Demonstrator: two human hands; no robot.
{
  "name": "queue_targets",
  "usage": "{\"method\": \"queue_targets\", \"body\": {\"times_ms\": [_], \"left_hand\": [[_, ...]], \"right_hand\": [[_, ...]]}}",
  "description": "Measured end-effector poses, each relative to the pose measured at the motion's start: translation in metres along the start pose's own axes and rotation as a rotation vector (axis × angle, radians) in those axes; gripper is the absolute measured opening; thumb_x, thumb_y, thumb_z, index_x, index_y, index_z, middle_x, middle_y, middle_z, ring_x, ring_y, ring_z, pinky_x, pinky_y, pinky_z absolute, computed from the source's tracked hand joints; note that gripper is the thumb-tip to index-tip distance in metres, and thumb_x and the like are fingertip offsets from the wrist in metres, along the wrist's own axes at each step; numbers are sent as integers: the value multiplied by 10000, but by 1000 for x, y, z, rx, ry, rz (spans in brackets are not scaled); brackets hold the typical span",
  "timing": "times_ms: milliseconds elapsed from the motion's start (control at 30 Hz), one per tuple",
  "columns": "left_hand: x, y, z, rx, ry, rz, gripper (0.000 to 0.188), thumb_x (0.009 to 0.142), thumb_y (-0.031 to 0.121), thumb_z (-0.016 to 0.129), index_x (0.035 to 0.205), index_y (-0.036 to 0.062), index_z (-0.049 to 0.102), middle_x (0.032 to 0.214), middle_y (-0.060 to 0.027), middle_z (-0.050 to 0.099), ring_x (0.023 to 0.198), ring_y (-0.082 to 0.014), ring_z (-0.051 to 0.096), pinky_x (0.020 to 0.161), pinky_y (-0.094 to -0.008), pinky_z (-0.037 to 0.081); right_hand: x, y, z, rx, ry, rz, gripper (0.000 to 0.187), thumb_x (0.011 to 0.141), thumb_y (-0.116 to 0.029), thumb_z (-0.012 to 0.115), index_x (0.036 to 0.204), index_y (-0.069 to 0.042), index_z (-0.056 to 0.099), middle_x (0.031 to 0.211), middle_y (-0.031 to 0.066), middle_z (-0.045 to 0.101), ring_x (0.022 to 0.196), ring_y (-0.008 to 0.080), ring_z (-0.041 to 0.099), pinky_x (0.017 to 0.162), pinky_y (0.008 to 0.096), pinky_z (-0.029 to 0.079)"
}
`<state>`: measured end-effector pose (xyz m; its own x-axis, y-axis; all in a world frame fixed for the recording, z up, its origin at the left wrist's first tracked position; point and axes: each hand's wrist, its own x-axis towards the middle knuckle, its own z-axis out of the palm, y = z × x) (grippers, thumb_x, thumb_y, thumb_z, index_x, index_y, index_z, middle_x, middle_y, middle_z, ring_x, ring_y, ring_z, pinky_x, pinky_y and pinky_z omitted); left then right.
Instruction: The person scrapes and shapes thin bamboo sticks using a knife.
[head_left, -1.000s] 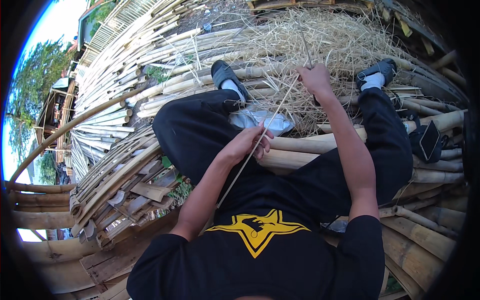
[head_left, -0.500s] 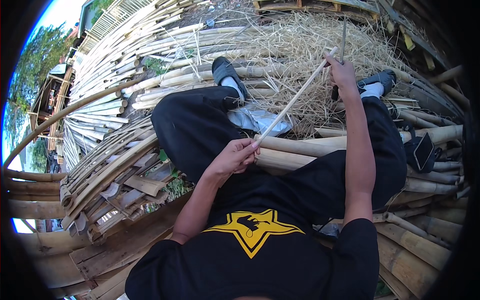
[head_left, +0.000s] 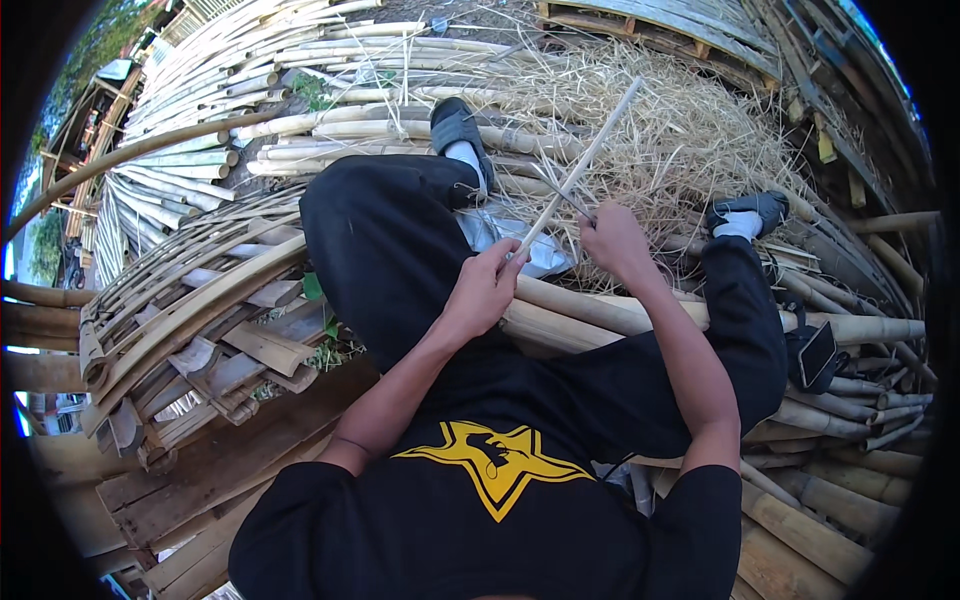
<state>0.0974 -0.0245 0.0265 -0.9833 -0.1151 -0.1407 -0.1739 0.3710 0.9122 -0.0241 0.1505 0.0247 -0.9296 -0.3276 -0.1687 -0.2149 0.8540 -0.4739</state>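
My left hand [head_left: 490,285] is closed around the lower end of a pale bamboo stick [head_left: 602,138], which slants up and away to the right. In my right hand [head_left: 615,243] is a knife with a narrow metal blade [head_left: 562,191]; its handle is mostly hidden by my fingers. The blade points up to the left and crosses the stick a little beyond my left hand. Below both hands lies a thick bamboo pole [head_left: 580,303], and a whitish plastic sheet [head_left: 545,258] shows behind the stick.
Pale shavings [head_left: 670,130] are heaped beyond my hands, between my feet. Bamboo poles [head_left: 330,130] cover the ground at the far left, with a stack of split bamboo [head_left: 220,300] nearer. A phone [head_left: 818,355] rests by my right leg. A wooden pallet [head_left: 660,35] lies at the back.
My right hand has come down and left toward my left hand, bringing the knife from the stick's far end to its lower part. The blade has tipped from upright to leftward.
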Motion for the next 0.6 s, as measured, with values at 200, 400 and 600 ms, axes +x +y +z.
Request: {"method": "queue_targets", "body": {"times_ms": [200, 400, 600], "left_hand": [[-1, -2, 5, 79, 24, 16, 192, 940, 129, 514, 1008, -43, 566, 649, -143, 553, 571, -115, 449, 547, -295, 402], [-8, -15, 21, 122, 57, 69, 196, 929, 130, 533, 1019, -40, 572, 635, -162, 551, 547, -131, 481, 545, -310, 408], [-44, -11, 6, 134, 34, -47, 173, 930, 131, 537, 994, -25, 573, 587, -121, 529, 506, -116, 483, 499, -295, 385]], "right_hand": [[-3, 17, 31, -139, 17, -197, 278, 788, -213, 545, 737, 37, 656, 744, 257, 637, 721, 418, 633, 709, 478, 518], [13, 38, 38, -221, -54, -223, 237, 760, -202, 576, 741, 19, 660, 748, 263, 638, 744, 397, 650, 701, 465, 527], [77, 146, 28, -167, 206, 378, 262, 772, -195, 564, 900, 5, 675, 931, 230, 665, 895, 368, 657, 751, 432, 532]]}}
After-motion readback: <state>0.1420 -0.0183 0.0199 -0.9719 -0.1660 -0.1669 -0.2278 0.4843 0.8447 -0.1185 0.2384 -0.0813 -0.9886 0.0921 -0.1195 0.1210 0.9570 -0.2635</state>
